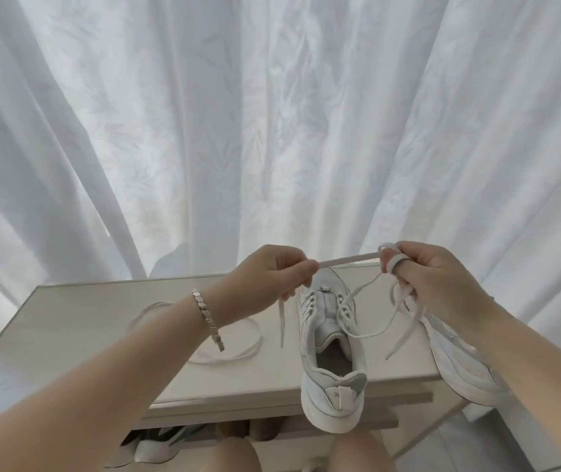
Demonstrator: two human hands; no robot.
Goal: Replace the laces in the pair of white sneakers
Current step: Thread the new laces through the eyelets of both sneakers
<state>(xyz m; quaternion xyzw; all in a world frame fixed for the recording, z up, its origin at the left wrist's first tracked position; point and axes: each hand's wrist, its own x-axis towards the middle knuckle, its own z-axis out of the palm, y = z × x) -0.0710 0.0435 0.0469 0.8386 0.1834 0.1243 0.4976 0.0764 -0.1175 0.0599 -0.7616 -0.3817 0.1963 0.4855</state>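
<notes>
Two hands are held up over a pale, smooth worktop. The left hand pinches a flat white lace with curled fingers, and one soft end hangs down below it. The lace runs tight across to the right hand, which grips it too, with a loop wound round one finger. More loose loops droop under the right hand toward the top holes of one white sneaker. That sneaker sits below and between the hands, with its puffy heel toward the person. A second white sneaker lies under the right arm, partly hidden. One more flat lace lies in round loops on the worktop under the left wrist. That wrist wears a shiny metal bracelet. A wrinkly white curtain hangs behind.
</notes>
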